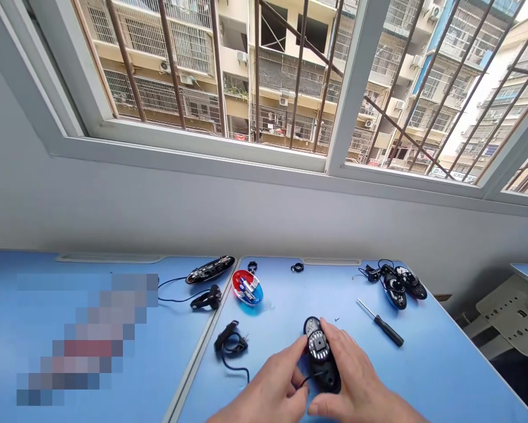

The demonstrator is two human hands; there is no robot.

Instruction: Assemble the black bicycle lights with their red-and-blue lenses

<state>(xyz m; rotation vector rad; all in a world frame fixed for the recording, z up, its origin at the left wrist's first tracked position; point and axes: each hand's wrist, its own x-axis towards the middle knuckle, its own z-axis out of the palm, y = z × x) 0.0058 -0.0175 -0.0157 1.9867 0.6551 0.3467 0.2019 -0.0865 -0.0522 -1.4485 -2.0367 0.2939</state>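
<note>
Both my hands meet at the near edge of a blue desk (435, 364) around a small black oval device (319, 346) with a square part ringed by white marks on its top. My right hand (356, 382) wraps its fingers along the device's right side and grips it. My left hand (268, 390) pinches at the device's left edge, where a thin black wire (306, 382) comes out.
A black screwdriver (382, 322) lies right of my hands. A red-and-blue clear shell (247, 287), a black clip with cable (229, 342), a long black part (210, 269) and a pile of black parts (396, 282) lie farther back. A second blue desk (167, 352) adjoins at left.
</note>
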